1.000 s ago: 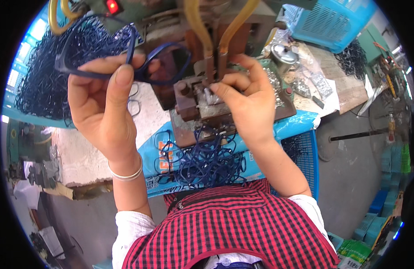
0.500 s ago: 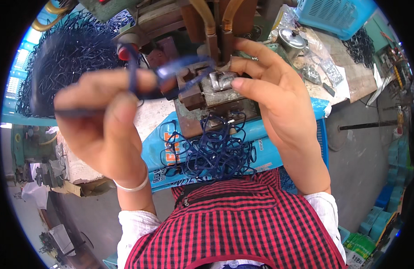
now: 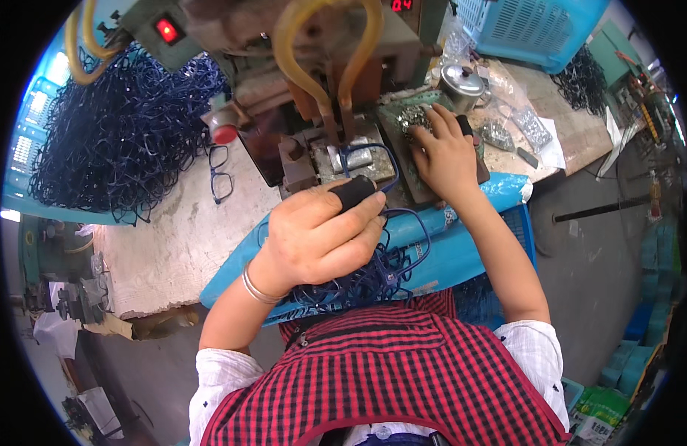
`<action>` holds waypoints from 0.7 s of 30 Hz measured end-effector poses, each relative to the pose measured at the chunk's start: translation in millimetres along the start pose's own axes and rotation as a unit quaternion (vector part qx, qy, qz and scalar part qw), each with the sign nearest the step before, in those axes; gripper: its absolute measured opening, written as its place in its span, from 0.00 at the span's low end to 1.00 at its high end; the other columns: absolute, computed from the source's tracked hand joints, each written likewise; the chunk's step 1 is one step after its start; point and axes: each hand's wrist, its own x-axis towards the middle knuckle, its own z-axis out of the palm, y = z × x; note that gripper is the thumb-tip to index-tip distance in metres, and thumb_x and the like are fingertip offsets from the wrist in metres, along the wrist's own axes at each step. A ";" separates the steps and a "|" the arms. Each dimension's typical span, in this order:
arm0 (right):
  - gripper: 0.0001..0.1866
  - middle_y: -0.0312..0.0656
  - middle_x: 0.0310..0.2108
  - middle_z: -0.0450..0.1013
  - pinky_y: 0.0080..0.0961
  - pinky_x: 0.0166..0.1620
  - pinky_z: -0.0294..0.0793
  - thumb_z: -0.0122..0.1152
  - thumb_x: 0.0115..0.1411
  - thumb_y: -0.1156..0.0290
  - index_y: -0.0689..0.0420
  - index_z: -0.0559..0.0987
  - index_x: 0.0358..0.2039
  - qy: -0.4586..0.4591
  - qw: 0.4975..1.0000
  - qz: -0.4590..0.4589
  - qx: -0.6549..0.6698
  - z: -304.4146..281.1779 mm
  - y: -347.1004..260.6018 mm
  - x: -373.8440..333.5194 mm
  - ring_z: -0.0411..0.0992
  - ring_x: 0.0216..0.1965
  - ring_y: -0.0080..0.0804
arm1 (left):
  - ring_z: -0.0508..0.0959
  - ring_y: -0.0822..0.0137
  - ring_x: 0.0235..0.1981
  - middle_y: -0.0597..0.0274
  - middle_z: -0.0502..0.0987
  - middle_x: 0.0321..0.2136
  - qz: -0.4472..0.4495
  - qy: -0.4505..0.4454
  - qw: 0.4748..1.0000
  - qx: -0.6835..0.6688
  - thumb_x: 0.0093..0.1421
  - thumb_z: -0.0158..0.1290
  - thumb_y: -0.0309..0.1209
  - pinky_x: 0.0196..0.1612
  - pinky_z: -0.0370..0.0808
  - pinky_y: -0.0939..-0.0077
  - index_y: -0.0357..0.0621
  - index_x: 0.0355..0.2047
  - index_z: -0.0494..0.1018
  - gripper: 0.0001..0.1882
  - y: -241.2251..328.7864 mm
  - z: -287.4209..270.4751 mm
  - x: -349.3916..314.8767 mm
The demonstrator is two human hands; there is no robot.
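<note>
Workbench [image 3: 172, 245]: L hand [image 3: 321, 238] grips frame [image 3: 373, 167].

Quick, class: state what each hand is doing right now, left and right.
Left hand: closed on a blue eyeglass frame at the machine.
Right hand: open, fingers resting in the small metal parts.

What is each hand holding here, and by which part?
The left hand holds a blue glasses frame by its near rim, set on the machine. The right hand rests fingertips in small metal parts; any grip cannot be told.

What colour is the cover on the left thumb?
Black; the thumb cover on the left hand shows best in the head view.
</note>
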 end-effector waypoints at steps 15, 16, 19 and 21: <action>0.05 0.44 0.37 0.79 0.32 0.45 0.74 0.65 0.58 0.74 0.59 0.82 0.35 0.089 0.968 0.148 0.184 -4.6 4.9 5.6 0.77 0.41 0.40 | 0.79 0.54 0.40 0.59 0.80 0.34 -0.504 -0.041 0.768 0.393 0.58 0.61 0.43 0.41 0.76 0.62 0.46 0.32 0.81 0.14 -134.3 -75.8 -121.3; 0.04 0.43 0.36 0.79 0.33 0.45 0.73 0.65 0.57 0.74 0.58 0.82 0.34 0.082 0.970 0.150 0.173 -3.3 -0.2 12.7 0.76 0.41 0.42 | 0.79 0.53 0.41 0.56 0.80 0.34 -0.556 -0.118 0.711 0.414 0.56 0.62 0.49 0.40 0.77 0.59 0.45 0.32 0.82 0.19 -149.9 -64.6 -133.9; 0.04 0.41 0.35 0.78 0.34 0.46 0.72 0.68 0.53 0.73 0.56 0.82 0.30 0.068 0.969 0.165 0.172 6.3 -2.7 14.1 0.75 0.41 0.45 | 0.80 0.48 0.36 0.51 0.80 0.37 -0.671 -0.195 0.645 0.310 0.55 0.61 0.47 0.39 0.77 0.55 0.42 0.31 0.80 0.19 -175.1 -34.1 -214.8; 0.04 0.42 0.35 0.79 0.34 0.45 0.72 0.68 0.53 0.73 0.56 0.82 0.31 0.060 0.968 0.194 0.150 1.1 4.1 -8.0 0.75 0.40 0.44 | 0.80 0.48 0.34 0.50 0.80 0.35 -0.688 -0.146 0.668 0.245 0.55 0.60 0.43 0.38 0.76 0.55 0.42 0.31 0.78 0.15 -164.7 -23.8 -221.5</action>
